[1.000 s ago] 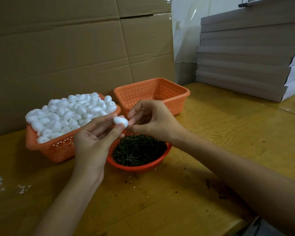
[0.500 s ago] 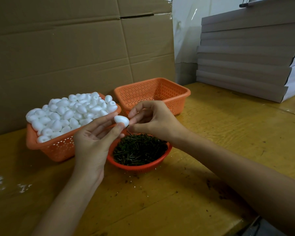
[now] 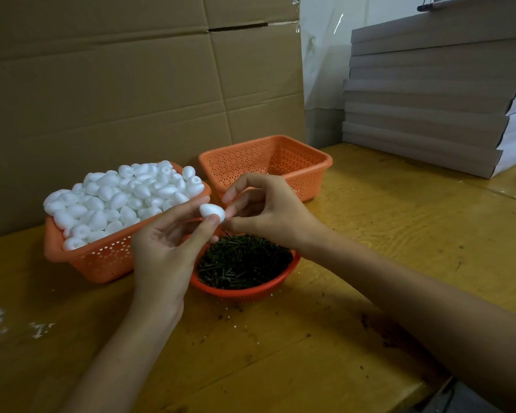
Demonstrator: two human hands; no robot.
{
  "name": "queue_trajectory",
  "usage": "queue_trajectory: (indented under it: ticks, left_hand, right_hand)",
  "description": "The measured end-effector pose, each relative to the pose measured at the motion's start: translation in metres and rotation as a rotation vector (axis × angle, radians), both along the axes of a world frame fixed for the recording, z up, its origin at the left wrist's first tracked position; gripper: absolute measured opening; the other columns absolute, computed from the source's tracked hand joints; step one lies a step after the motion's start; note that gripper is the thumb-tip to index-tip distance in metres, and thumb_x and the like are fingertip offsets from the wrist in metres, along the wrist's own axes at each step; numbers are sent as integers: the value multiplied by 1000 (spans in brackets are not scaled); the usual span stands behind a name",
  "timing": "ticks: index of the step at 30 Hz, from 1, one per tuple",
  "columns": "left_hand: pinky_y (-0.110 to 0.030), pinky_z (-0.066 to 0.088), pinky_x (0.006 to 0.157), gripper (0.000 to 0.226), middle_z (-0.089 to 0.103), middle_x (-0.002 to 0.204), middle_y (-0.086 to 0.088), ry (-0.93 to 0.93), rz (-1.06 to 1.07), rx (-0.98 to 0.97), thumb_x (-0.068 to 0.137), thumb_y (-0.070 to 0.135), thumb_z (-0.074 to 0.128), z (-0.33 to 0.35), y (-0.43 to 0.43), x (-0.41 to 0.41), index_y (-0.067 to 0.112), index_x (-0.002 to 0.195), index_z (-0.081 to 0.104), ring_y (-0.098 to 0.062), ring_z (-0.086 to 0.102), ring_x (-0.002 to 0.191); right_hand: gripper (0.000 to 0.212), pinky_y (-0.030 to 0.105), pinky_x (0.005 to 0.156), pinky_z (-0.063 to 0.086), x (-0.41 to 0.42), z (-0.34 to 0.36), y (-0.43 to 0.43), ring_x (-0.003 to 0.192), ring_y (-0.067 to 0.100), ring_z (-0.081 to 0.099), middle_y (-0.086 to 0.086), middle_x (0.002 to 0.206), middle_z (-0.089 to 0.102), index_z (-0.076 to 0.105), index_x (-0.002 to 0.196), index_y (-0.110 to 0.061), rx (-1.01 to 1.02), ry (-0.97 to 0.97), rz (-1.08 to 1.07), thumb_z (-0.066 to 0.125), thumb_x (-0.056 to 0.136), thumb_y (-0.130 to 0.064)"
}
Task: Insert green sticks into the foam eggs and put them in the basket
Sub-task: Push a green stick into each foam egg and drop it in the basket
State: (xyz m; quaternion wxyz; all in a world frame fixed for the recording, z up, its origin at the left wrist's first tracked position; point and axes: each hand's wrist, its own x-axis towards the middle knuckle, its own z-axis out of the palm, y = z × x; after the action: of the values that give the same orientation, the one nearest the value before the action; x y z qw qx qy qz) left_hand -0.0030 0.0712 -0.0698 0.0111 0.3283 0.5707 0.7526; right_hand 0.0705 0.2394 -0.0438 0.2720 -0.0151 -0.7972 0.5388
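- Step: stick insertion, mid-way. Egg not yet in the basket.
- Left hand palm up, pinches one egg between thumb tip and fingertips. Narrow grip, egg mostly exposed.
- Egg is in the air, above the near edge of the bowl, between the two baskets.
- Right hand is just right of the egg, thumb and forefinger closed tight at the egg's narrow end, other fingers arched over.
- A thin dark sliver pokes out under the right thumb. It reads as the stick, pinched there. Cannot tell how deep it sits in the foam, or if it is in at all.
- Bowl holds a heap of loose green sticks, right under both hands.
- Full basket on the left, piled with raw eggs. None show sticks.
- Empty basket behind the hands looks like the drop target. Nothing visible in it.
- Next move, my guess: push the stick straight along the egg's long axis while the left hand braces it, then carry it a short way forward and drop it in the empty basket.
- Needs a light squeeze, since foam likely dents. An off-axis push could break out through the side.
- Table has foam crumbs and dark specks near the bowl.
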Motion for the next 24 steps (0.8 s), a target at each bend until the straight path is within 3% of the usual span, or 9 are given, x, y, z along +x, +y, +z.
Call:
queue_trajectory:
  ticks: [8,16,24]
  left_hand:
    - [-25,63,74,31,80,115,-8,-43,-30,9,90,-3,75,-1,0,-5,11,117,77,-28,78,104]
    - [-26,64,75,32,81,110,-7,-61,-14,32,84,15,79,0,-1,-2,10,115,77,-23,79,100]
    - [-26,63,76,23,81,109,-9,-96,-17,20,92,1,76,-2,-1,-7,12,112,77,-26,79,98]
  right_hand:
    - [28,49,88,63,0,0,0,87,35,76,19,92,77,67,106,4,-29,17,10,82,82,8]
    - [29,53,88,61,1,2,-1,89,42,74,20,93,77,65,109,6,-46,31,9,79,85,10]
    - [36,54,88,61,1,3,-1,91,44,72,25,97,75,64,112,6,-50,42,30,81,81,13]
